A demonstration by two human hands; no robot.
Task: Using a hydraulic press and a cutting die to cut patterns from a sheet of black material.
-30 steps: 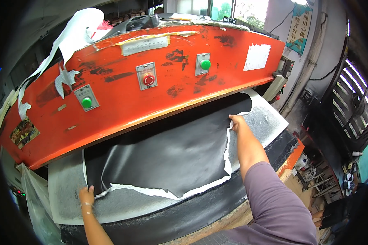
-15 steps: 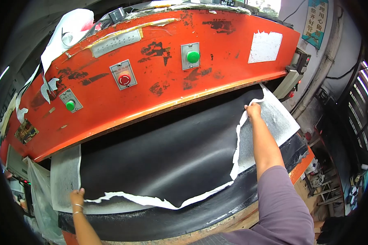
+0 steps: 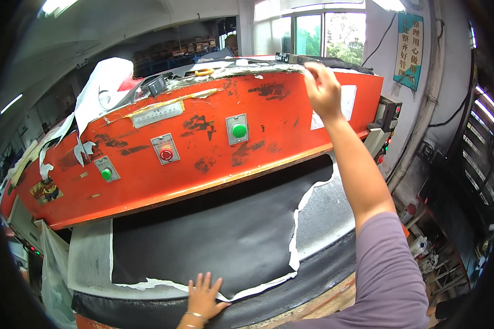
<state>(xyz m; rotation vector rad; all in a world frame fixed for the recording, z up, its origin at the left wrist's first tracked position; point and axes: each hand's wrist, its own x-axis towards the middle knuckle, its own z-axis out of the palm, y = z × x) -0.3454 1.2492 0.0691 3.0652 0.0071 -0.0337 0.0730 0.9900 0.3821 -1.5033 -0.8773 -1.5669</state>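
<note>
A black sheet (image 3: 203, 236) with a ragged white edge lies on a grey backing sheet (image 3: 88, 263), partly under the orange machine's front. My left hand (image 3: 204, 299) is open, fingers spread, resting across the white edge at the near side of the black sheet. My right hand (image 3: 324, 93) is raised at the machine's upper edge, apart from the sheets. Its back faces me and its fingers are partly bent. Whether it holds anything does not show.
The orange machine (image 3: 186, 126) carries green buttons (image 3: 239, 130) and a red button (image 3: 166, 153). White scraps (image 3: 101, 82), a yellow-orange ring (image 3: 204, 72) and other items lie on its top. A control box (image 3: 387, 118) stands at the right, clear plastic (image 3: 57, 279) hangs at the left.
My right hand has let go of the black sheet's right edge and risen to the machine's top. My left hand has left the left corner, moved right and opened flat. The view has tilted up.
</note>
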